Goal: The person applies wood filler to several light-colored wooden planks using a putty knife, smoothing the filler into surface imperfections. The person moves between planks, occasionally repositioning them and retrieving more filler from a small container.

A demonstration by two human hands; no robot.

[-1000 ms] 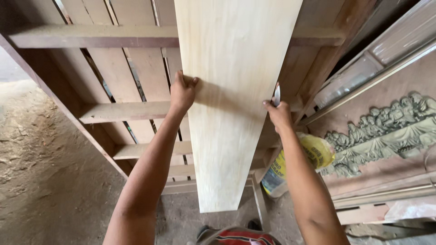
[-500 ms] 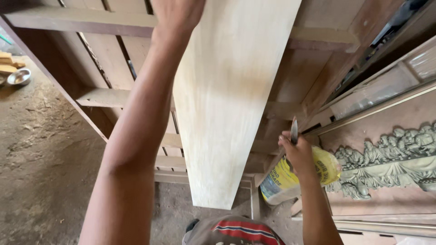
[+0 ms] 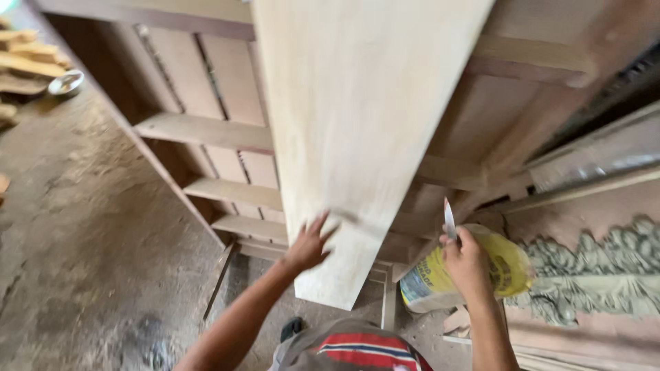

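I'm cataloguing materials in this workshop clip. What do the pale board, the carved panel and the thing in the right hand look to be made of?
Pale board: bare, unfinished wood, judging by its faint lengthwise grain and matte face. Carved panel: probably wood, with raised grey-green relief on a reddish ground; the coating is unclear. The right hand holds a thin blade, apparently metal, bright and reflective. The left hand lies flat on the board.

The wide board (image 3: 357, 137) is pale wood, smooth and matt. The frame (image 3: 206, 130) behind it is darker, rougher wood. The blade (image 3: 449, 220) is bright, shiny metal. The sack (image 3: 440, 282) looks like glossy yellow plastic. The floor (image 3: 75, 227) is rough, dusty concrete. The carved panel (image 3: 598, 275) is dull, greyish wood.
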